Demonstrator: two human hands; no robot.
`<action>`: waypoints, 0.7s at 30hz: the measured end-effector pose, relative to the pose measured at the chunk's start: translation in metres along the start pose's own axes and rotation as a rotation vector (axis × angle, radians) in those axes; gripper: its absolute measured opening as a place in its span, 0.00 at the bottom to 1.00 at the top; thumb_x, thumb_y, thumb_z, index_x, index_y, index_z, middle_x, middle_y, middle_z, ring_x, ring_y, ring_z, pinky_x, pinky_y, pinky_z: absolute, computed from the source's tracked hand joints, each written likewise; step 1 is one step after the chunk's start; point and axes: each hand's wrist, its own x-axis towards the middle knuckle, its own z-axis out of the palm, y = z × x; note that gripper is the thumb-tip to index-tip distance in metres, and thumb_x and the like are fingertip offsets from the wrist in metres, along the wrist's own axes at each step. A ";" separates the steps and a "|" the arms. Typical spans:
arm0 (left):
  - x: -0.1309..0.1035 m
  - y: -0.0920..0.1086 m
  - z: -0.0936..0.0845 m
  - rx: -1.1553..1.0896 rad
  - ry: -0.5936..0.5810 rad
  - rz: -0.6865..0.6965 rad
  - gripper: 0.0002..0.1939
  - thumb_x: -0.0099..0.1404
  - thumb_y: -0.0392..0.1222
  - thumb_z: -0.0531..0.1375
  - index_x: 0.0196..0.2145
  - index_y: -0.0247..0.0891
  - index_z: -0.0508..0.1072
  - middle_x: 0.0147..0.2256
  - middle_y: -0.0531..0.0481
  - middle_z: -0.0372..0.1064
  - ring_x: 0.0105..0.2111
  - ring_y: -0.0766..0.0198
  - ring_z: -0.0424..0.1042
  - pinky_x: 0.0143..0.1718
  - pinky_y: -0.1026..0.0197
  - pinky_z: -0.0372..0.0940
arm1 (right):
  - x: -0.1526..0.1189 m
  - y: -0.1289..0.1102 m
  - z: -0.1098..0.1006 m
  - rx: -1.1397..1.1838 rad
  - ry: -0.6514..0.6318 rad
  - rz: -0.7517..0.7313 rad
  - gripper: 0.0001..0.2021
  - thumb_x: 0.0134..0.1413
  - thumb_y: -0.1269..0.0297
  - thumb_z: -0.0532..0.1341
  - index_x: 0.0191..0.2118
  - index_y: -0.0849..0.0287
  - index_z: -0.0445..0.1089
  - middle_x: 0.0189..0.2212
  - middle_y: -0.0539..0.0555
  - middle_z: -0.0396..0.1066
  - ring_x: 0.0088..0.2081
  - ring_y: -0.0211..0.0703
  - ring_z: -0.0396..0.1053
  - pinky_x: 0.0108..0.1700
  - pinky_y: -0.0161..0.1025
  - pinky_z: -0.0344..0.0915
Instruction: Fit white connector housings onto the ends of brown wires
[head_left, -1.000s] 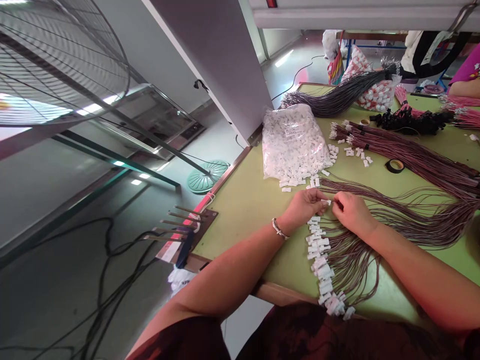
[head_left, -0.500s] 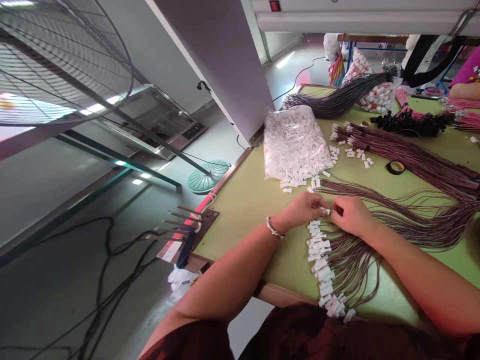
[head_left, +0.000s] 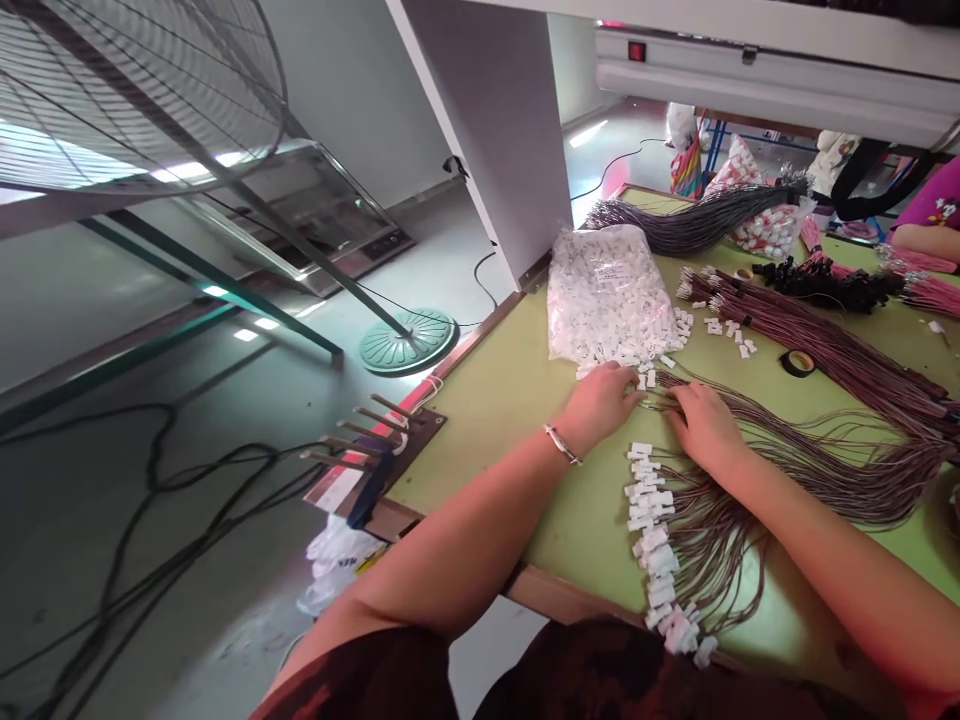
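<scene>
My left hand (head_left: 602, 402) is at the front edge of a heap of loose white plastic connectors (head_left: 646, 380), its fingers curled in. Whether a connector is between its fingertips is hidden. My right hand (head_left: 705, 420) pinches a thin brown wire (head_left: 661, 404) near its end, and the tip points toward my left hand. Under and beyond the right hand fans a bundle of loose brown wires (head_left: 825, 470). Closer to me, a column of white connectors fitted on wires (head_left: 654, 540) runs down to the table's front edge.
A clear bag of white connectors (head_left: 607, 290) lies behind my hands. Tied brown wire bundles (head_left: 825, 345), a black tape roll (head_left: 796, 363) and dark wires (head_left: 690, 215) are to the right and back. A pegged bracket (head_left: 409, 440) sits at the left table edge, a fan (head_left: 150, 90) beyond.
Both hands have moved away from me, from the top of the connector column toward the loose heap. The white connector between them is now out of my fingers. The camera view has shifted somewhat.
</scene>
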 end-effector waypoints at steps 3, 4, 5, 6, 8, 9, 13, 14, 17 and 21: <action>-0.001 0.000 0.003 0.049 -0.045 -0.011 0.11 0.59 0.45 0.60 0.36 0.36 0.74 0.34 0.43 0.67 0.34 0.56 0.67 0.36 0.58 0.62 | 0.004 -0.002 -0.004 -0.084 -0.044 -0.052 0.06 0.56 0.68 0.56 0.38 0.61 0.70 0.37 0.61 0.67 0.43 0.52 0.62 0.45 0.46 0.59; -0.001 0.000 0.001 0.046 -0.044 -0.012 0.12 0.58 0.45 0.61 0.37 0.36 0.74 0.34 0.43 0.67 0.34 0.56 0.67 0.36 0.58 0.61 | 0.006 -0.003 -0.006 -0.103 -0.070 -0.059 0.06 0.56 0.68 0.56 0.36 0.61 0.70 0.36 0.61 0.67 0.43 0.53 0.62 0.45 0.46 0.59; -0.001 -0.001 -0.002 0.036 -0.044 -0.010 0.12 0.58 0.46 0.61 0.36 0.36 0.74 0.34 0.44 0.67 0.33 0.57 0.67 0.35 0.59 0.61 | 0.008 -0.003 -0.007 -0.112 -0.104 -0.064 0.05 0.56 0.68 0.57 0.35 0.61 0.70 0.36 0.61 0.67 0.43 0.53 0.62 0.45 0.46 0.59; -0.001 -0.003 -0.006 0.021 -0.050 -0.013 0.12 0.58 0.47 0.61 0.35 0.36 0.74 0.32 0.44 0.67 0.32 0.58 0.67 0.34 0.59 0.60 | 0.010 -0.003 -0.008 -0.112 -0.139 -0.065 0.05 0.56 0.68 0.57 0.34 0.61 0.69 0.36 0.61 0.67 0.43 0.53 0.62 0.45 0.46 0.59; 0.000 -0.006 -0.018 -0.019 -0.067 -0.041 0.14 0.62 0.48 0.56 0.28 0.35 0.73 0.27 0.46 0.67 0.28 0.61 0.65 0.30 0.61 0.59 | 0.014 -0.003 -0.010 -0.090 -0.167 -0.053 0.05 0.56 0.69 0.56 0.34 0.62 0.69 0.36 0.62 0.67 0.42 0.53 0.62 0.45 0.46 0.59; 0.000 -0.007 -0.024 -0.043 -0.067 -0.062 0.17 0.64 0.49 0.53 0.25 0.35 0.72 0.25 0.47 0.66 0.26 0.62 0.64 0.29 0.61 0.58 | 0.015 -0.003 -0.011 -0.072 -0.144 -0.045 0.05 0.56 0.69 0.56 0.34 0.62 0.68 0.37 0.62 0.67 0.42 0.53 0.62 0.45 0.46 0.59; -0.002 -0.009 -0.042 -0.125 -0.086 -0.069 0.12 0.60 0.47 0.56 0.28 0.36 0.73 0.27 0.49 0.69 0.27 0.63 0.65 0.30 0.62 0.58 | 0.014 0.004 -0.016 0.108 0.084 -0.057 0.05 0.57 0.70 0.52 0.34 0.61 0.65 0.39 0.62 0.67 0.40 0.49 0.63 0.43 0.44 0.59; -0.003 -0.009 -0.042 -0.123 -0.124 -0.033 0.09 0.57 0.46 0.59 0.30 0.37 0.74 0.29 0.49 0.70 0.28 0.63 0.66 0.31 0.63 0.59 | 0.013 0.005 -0.017 0.167 0.113 -0.052 0.06 0.57 0.69 0.51 0.35 0.60 0.64 0.37 0.60 0.68 0.37 0.47 0.64 0.40 0.42 0.60; -0.005 -0.008 -0.033 -0.063 -0.231 0.081 0.07 0.52 0.38 0.62 0.31 0.37 0.75 0.32 0.47 0.69 0.32 0.61 0.67 0.34 0.62 0.61 | 0.008 0.009 -0.013 0.293 0.083 0.005 0.07 0.59 0.65 0.50 0.36 0.58 0.63 0.28 0.54 0.68 0.28 0.43 0.64 0.32 0.39 0.58; -0.004 -0.008 -0.022 -0.066 -0.197 0.111 0.05 0.53 0.32 0.58 0.26 0.37 0.74 0.30 0.46 0.69 0.32 0.60 0.66 0.37 0.59 0.62 | 0.005 0.008 -0.001 0.448 0.044 0.002 0.06 0.53 0.67 0.54 0.38 0.59 0.65 0.31 0.54 0.71 0.32 0.43 0.67 0.35 0.38 0.61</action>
